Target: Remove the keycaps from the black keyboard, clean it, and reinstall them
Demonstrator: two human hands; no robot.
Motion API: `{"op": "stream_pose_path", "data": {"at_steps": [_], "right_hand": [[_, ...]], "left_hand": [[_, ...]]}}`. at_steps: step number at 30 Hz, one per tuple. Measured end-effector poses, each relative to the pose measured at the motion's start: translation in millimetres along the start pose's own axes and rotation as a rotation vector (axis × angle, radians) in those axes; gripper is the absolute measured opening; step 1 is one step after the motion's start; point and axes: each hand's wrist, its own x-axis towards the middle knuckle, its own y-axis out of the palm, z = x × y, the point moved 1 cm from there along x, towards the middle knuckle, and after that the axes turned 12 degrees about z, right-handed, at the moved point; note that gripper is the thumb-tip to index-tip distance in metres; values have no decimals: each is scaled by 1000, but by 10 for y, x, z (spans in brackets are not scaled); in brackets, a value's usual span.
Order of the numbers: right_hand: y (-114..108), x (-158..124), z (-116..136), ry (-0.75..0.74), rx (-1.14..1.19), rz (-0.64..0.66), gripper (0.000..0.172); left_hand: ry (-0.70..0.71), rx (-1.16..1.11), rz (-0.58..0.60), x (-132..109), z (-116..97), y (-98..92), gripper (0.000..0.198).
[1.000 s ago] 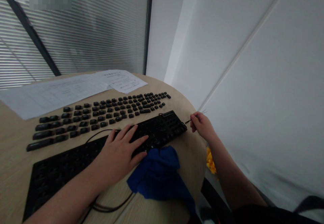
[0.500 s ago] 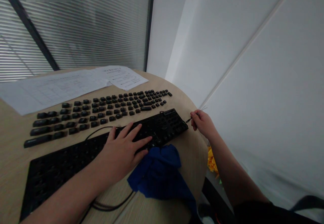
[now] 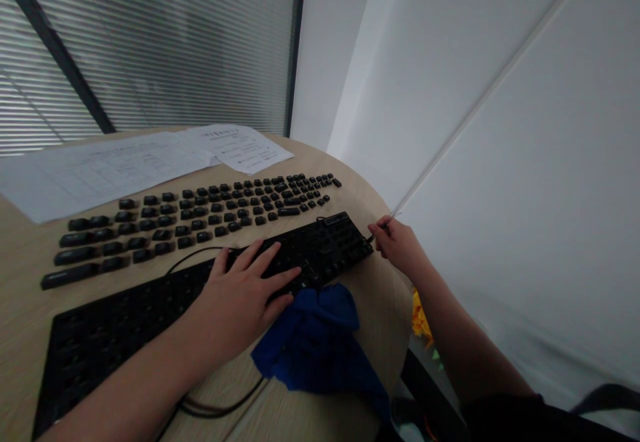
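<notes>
I note keyboard (image 3: 325, 249) on table (image 3: 385, 299), long axis running from near left toward right hand (image 3: 399, 243). Right hand, nearer keyboard's right end, sits just beyond it, fingers pinched on thin tool (image 3: 371, 238); tip contact I cannot confirm. Left hand (image 3: 243, 293) lies palm-down across keyboard's middle, fingers spread, gripping nothing.
</notes>
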Motion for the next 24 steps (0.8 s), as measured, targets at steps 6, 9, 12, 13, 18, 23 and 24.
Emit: {"op": "stream_pose_path", "data": {"at_steps": [6,9,12,13,18,23,24], "right_hand": [[40,8,-4,-36,-94,2,26],[73,18,-14,-37,-111,-23,24],[93,9,-7,-53,-104,-42,22],[92,2,-4,-55,-87,-50,22],[59,-23,2,-59,-35,-110,25],[104,-19,-57,-47,-2,-186,29],[123,-24,-73,-46,19,-199,30]], "left_hand": [[6,29,22,2,9,-12,36],[-22,8,68,9,-7,-45,36],[-50,-13,108,13,-31,-79,37],[-60,-18,117,14,-38,-86,38],[-83,-25,115,16,-52,-87,38],[-103,-29,119,17,-66,-87,37],[-107,-37,121,15,-69,-86,37]]}}
